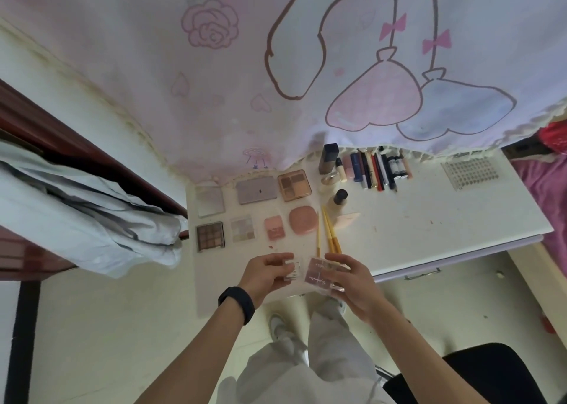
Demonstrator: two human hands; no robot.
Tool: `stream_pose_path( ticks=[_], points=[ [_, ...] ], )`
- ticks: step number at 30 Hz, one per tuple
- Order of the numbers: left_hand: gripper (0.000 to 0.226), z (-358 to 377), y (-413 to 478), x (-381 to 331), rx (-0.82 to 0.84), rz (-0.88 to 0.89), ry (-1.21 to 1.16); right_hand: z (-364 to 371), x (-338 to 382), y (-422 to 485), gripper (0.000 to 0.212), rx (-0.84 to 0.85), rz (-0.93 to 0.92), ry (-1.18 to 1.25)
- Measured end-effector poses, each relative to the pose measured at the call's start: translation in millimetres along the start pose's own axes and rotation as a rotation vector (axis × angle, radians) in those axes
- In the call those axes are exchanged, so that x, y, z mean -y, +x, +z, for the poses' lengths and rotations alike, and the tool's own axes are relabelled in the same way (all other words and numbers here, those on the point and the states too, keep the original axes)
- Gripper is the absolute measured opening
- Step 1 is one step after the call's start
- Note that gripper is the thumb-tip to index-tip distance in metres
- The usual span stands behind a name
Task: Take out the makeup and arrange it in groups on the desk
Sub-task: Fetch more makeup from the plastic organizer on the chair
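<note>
Apparently late stage: palettes grouped left of the brushes, tubes beyond them; left hand grasps a small case, right hand a pink palette, both unplaced.

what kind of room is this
Probably a bedroom or dorm room: a white desk, a cartoon-print curtain hanging over its back edge, and pale clothing draped at the left.

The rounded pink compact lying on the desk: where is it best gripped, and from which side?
Probably from above, pinching the pink compact across its near and far edges. It lies flat and closed, and the small blush case on its left and yellow brush handles on its right crowd those sides.
</note>
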State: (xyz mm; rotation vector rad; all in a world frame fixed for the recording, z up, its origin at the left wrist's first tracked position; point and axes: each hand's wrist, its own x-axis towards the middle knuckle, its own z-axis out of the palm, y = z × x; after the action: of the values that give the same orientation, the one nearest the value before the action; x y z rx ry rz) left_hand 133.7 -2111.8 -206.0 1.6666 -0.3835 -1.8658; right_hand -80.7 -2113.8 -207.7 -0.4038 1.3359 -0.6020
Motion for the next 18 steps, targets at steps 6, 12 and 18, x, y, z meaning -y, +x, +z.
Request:
stream_pose_path(
  ticks=[6, 12, 18],
  points=[
    [0.034, -48, 8, 23, -0.271, 0.018, 0.1, 22, -19, 28, 0.038, -0.12, 0.04, -0.161],
    [0.026, -114, 15, 30, -0.591, 0.051, 0.086, 79, -32, 61, 0.036, -0.091, -0.11, -0.62],
    [0.019, -135, 23, 27, -0.685, 0.177, 0.333, 136, -43, 81, 0.021, -0.118, -0.203, -0.773]
  ],
)
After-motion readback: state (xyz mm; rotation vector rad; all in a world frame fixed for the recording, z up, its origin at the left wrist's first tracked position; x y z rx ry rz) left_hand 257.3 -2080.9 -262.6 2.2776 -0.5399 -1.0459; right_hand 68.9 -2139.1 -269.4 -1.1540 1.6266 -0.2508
